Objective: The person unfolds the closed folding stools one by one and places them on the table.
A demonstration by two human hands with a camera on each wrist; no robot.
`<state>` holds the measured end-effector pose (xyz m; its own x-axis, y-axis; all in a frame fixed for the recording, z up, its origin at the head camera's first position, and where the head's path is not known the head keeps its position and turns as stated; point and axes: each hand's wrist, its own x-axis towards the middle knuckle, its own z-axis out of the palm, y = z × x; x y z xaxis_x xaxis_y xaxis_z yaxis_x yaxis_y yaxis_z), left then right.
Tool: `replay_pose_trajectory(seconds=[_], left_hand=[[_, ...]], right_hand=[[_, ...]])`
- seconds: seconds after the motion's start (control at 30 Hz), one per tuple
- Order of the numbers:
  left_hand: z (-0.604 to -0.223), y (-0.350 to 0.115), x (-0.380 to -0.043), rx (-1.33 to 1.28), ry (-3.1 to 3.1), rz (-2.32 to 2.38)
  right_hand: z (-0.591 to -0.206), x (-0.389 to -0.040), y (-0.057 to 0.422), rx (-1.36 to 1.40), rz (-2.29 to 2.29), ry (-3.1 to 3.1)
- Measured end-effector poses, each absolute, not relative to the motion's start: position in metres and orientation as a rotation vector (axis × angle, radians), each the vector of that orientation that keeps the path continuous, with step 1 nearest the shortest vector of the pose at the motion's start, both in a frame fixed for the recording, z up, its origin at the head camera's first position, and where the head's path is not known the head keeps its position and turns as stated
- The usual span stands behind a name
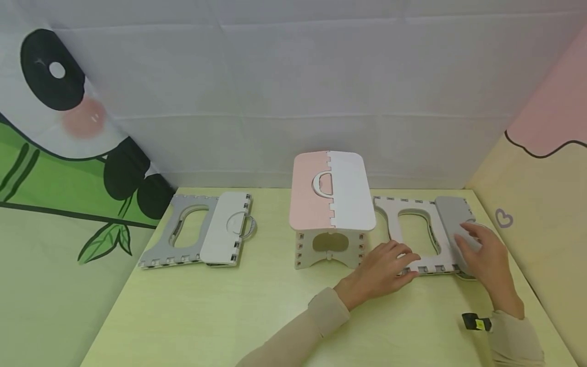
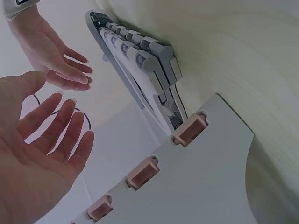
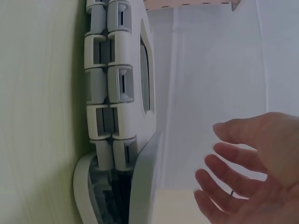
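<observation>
Noting positions left to right, head view. Upper left: cartoon wall print (image 1: 82,66), dark eye and pink cheek, cut off by the frame's left edge. Left part of the desk (image 1: 197,321): grey-and-white folded stool (image 1: 217,234), lying flat, loop handle (image 1: 255,224) at its right side. Centre: pink-and-white stool (image 1: 311,204), standing unfolded; in the left wrist view its side panel runs out of frame at bottom.

Right of centre: left hand (image 1: 380,267), grip relaxed, fingers apart and slightly bent, holding nothing. It hides the near left corner of the white-and-grey folded stool (image 1: 445,244), which lies flat at right; left wrist view shows hand and stool apart.

Far right: right hand (image 1: 490,255), grip loosely spread, also holding nothing, above the stool's grey panel, part of which it covers. Right wrist view shows a gap between fingertips and stool; the stool's lower end is cut off there.

Lower right: black device (image 1: 471,321) beside the sleeve (image 1: 515,339); any marking on its yellow patch (image 1: 479,324) too small to read. Right edge: heart outline (image 1: 504,218) on the wall.
</observation>
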<state>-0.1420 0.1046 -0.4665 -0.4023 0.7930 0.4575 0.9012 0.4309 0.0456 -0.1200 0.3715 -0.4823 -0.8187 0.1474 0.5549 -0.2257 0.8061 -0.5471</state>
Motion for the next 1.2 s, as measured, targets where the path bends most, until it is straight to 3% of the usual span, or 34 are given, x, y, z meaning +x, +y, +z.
replay_pose_trajectory(seconds=[1.2], left_hand=[[-0.499, 0.133, -0.145, -1.449, -2.432, -0.233]], right_hand=[[-0.49, -0.114, 0.417, -0.309, 0.916, -2.694]])
